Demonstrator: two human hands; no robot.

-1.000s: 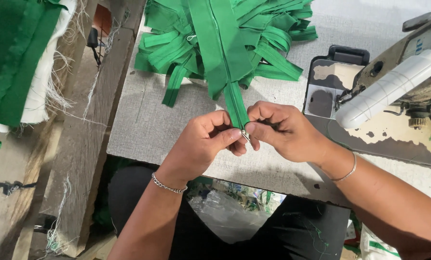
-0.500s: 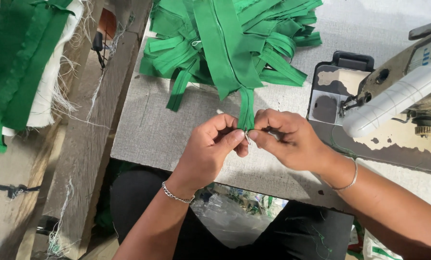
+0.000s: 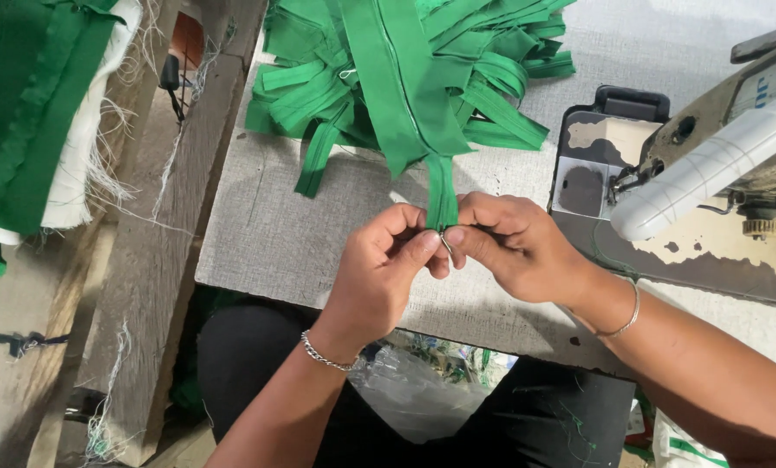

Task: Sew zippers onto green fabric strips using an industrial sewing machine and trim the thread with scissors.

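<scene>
Across the grey fabric-covered worktable (image 3: 284,225), which fills the middle of the view and serves here as the landmark, everything else takes its place. At the table's right edge stands the sewing machine (image 3: 735,147), its worn bed level with the tabletop, probably so that cloth can slide across without catching. On the table's far side lies the heap of green zipper tapes (image 3: 457,78), within your reach, and one long strip (image 3: 405,95) runs out of it toward you. To the table's left, beyond a rough wooden beam (image 3: 158,251), rests a stack of green and white cloth (image 3: 32,113) with frayed threads hanging from it. At the table's near edge your two hands meet over the narrow end of that strip (image 3: 443,201). Your left hand (image 3: 379,273) is closed in a pinch, thumb and forefinger gripping the tape end from the left; your right hand (image 3: 514,243) pinches it from the right, fingertips pressed against those of the left. Between them shows a small metal piece (image 3: 447,240), apparently a zipper slider; the two-handed pinch appears to steady the tape end beside it. A chain bracelet (image 3: 326,354) circles your left wrist, a thin bangle (image 3: 624,312) your right.
</scene>
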